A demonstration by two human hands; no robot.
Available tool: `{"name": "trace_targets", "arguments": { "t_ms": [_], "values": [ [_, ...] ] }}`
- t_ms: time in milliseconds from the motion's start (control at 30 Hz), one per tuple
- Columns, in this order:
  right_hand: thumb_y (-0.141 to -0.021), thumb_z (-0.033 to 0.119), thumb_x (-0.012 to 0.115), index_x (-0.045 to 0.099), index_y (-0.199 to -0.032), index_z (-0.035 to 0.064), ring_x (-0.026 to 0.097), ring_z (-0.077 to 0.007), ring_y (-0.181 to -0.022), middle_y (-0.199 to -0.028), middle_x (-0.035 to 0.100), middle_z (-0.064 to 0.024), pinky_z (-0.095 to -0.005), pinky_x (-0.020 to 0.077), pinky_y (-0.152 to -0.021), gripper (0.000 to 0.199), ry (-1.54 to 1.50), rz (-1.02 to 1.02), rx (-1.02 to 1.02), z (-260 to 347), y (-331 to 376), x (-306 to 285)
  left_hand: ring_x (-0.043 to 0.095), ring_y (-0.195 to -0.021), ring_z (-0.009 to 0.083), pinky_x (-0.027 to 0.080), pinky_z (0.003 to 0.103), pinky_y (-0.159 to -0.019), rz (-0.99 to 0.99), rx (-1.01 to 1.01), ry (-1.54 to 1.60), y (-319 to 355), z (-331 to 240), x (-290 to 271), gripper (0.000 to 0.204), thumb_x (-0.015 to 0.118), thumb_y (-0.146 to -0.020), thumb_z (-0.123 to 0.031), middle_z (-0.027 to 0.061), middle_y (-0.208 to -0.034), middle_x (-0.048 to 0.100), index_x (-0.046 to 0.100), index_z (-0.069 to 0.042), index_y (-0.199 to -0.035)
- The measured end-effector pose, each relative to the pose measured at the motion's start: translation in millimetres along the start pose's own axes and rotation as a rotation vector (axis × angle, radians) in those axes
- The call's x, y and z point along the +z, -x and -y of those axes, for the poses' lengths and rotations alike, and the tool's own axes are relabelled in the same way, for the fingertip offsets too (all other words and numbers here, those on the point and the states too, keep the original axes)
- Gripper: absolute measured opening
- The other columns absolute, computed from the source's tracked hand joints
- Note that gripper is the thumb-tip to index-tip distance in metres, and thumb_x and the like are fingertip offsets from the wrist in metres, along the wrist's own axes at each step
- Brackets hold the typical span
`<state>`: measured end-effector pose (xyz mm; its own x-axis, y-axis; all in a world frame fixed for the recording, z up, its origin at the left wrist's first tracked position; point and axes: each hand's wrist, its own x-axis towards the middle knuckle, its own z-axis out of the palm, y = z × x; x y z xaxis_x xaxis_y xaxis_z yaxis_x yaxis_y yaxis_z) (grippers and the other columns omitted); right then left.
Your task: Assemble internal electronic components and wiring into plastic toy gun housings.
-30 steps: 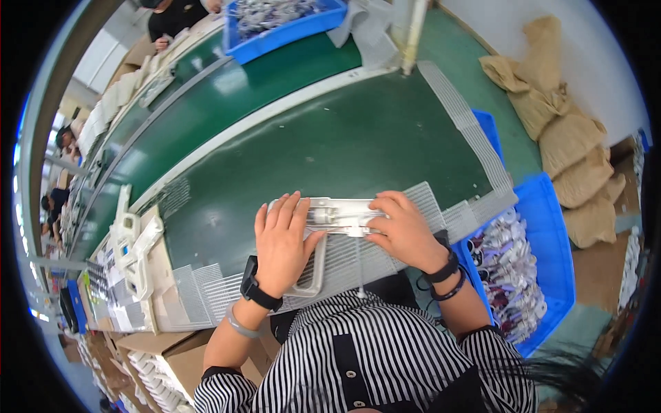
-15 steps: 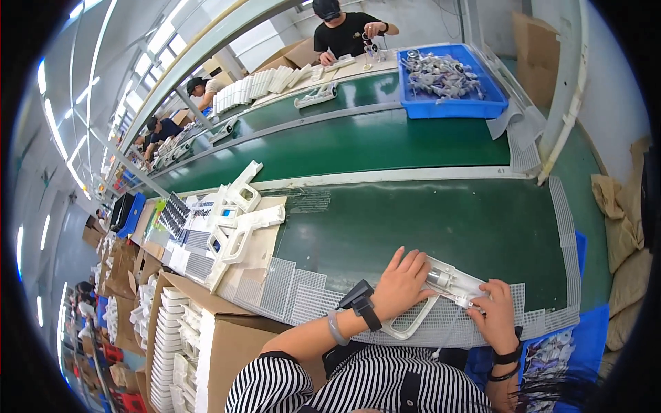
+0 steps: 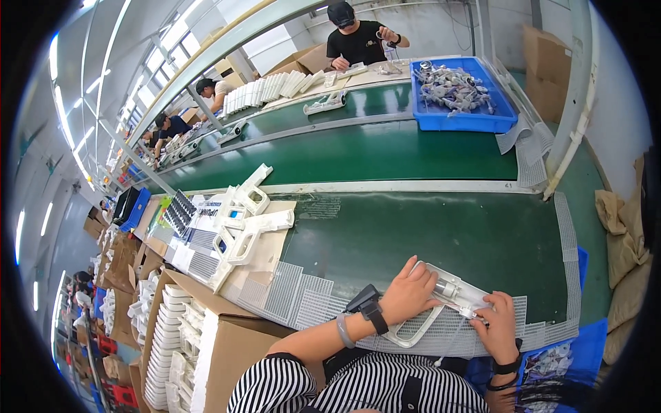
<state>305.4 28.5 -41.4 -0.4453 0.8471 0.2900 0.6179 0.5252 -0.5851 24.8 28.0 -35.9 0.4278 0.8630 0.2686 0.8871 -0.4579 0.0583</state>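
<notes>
A white gun-shaped plastic shell (image 3: 465,292), with a clear cylinder seated in its open side, lies slanted over the near bench edge. Its looped white handle (image 3: 417,330) points toward me, beneath my left wrist. Curled fingers of my left hand (image 3: 409,294) grip the shell at its upper left end. At the opposite end, my right hand (image 3: 498,325) closes thumb and fingers on the shell. Whatever small part might be between those fingertips is hidden. A thin pale cord (image 3: 451,336) hangs down from the shell near my right hand.
More white gun-shaped shells (image 3: 249,233) lie on cardboard to the left. An open carton (image 3: 241,351) of stacked white parts stands at lower left. Beyond the green bench (image 3: 392,241), a blue bin (image 3: 468,122) of small parts sits by a conveyor; a co-worker (image 3: 354,45) handles parts behind it.
The whole view has shifted, so the scene sits slightly lower and to the right. My left fingers have curled further over the shell's end; both hands stay on it.
</notes>
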Motion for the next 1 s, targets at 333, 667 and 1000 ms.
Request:
{"name": "trace_targets", "arguments": {
  "t_ms": [333,667,1000],
  "values": [
    [-0.074,0.016,0.083,0.074,-0.093,0.0047,0.053,-0.0370,-0.125,-0.120,0.063,-0.0132,-0.0465,0.0451,-0.106,0.024,0.043,0.030,-0.089,0.1,-6.2,3.3,0.058,-0.116,0.0272,0.028,0.059,-0.118,0.065,-0.024,-0.024,-0.7,10.5,-13.0,0.062,0.077,-0.081,-0.044,0.0093,-0.110,0.066,0.063,-0.010,-0.131],
    [-0.082,0.021,0.080,0.073,-0.107,0.0071,0.052,-0.0358,-0.129,-0.126,0.063,-0.0117,-0.0458,0.0447,-0.105,0.030,0.126,0.011,-0.095,7.1,-0.3,-21.0,0.054,-0.128,0.0323,0.026,0.056,-0.119,-0.110,-0.306,0.342,56.7,17.7,-49.3,0.041,0.065,-0.093,-0.011,0.0122,-0.133,0.061,0.059,-0.007,-0.133],
    [-0.095,0.020,0.066,0.071,-0.109,0.0006,0.066,-0.0317,-0.102,-0.106,0.070,-0.0147,-0.0412,0.0526,-0.089,0.024,-0.124,0.473,-0.125,-3.3,-110.1,-43.2,0.055,-0.124,0.0345,0.033,0.049,-0.113,-0.207,-0.572,0.521,159.8,9.0,-39.0,0.039,0.066,-0.093,-0.008,0.0156,-0.130,0.063,0.061,-0.004,-0.131]
  ]
}}
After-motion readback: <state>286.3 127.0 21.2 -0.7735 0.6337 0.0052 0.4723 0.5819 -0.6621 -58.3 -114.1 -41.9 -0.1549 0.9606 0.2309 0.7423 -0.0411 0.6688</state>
